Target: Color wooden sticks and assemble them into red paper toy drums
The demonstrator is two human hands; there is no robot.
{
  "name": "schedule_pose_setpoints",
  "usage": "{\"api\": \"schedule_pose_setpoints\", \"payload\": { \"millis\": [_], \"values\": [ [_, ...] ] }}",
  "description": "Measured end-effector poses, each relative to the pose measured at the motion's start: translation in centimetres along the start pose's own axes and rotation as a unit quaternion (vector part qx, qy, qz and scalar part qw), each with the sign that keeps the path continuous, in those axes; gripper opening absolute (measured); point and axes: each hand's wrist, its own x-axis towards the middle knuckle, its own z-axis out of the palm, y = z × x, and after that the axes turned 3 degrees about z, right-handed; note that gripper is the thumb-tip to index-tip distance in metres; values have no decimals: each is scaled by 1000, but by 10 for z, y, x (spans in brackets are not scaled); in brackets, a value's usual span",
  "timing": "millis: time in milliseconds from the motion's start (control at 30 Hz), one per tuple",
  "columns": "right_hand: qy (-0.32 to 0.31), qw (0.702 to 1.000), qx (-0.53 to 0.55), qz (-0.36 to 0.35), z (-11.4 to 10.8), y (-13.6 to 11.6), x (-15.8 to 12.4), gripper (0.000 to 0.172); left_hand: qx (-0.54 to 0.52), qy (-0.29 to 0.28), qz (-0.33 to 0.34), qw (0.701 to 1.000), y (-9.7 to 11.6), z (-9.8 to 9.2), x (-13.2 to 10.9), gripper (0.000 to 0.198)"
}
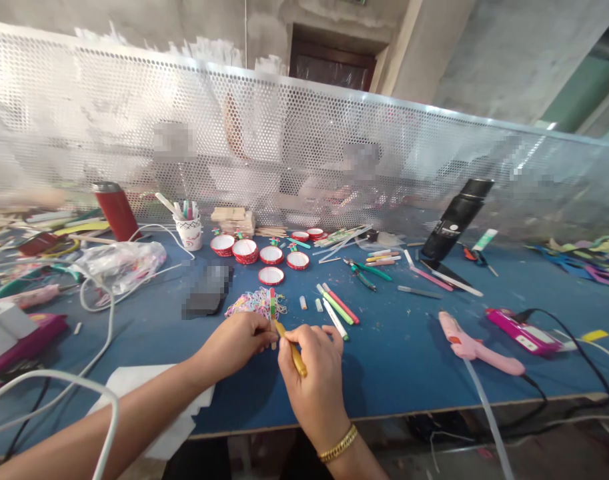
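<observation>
My left hand [237, 341] pinches a narrow wooden craft stick [273, 305] upright, its upper part coloured red and green. In my right hand [315, 373] is a yellow marker [299, 361], its tip at the stick's lower part. Just beyond my left hand lies a pile of small coloured rubber bands [249, 303]. Green, red and white-bodied markers [340, 310] rest to the right of the pile, with two loose caps [303, 303] near them. Several red-rimmed round pieces with white insides [271, 275] sit farther back.
A pink glue gun [477, 347] lies on the right, its cord over the table edge. A black bottle [454, 223], pliers [361, 275] and a paper cup [189, 233] of pens stand or lie behind. White cables [109, 320] loop on the left, near a dark phone [207, 291].
</observation>
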Motion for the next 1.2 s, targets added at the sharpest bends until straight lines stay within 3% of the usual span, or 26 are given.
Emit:
{"api": "schedule_pose_setpoints", "payload": {
  "millis": [1200],
  "values": [
    [9, 1000, 18, -4, -1, -1, 1, 8, 14, 6, -5, 1000, 1, 0, -1, 25]
  ]
}}
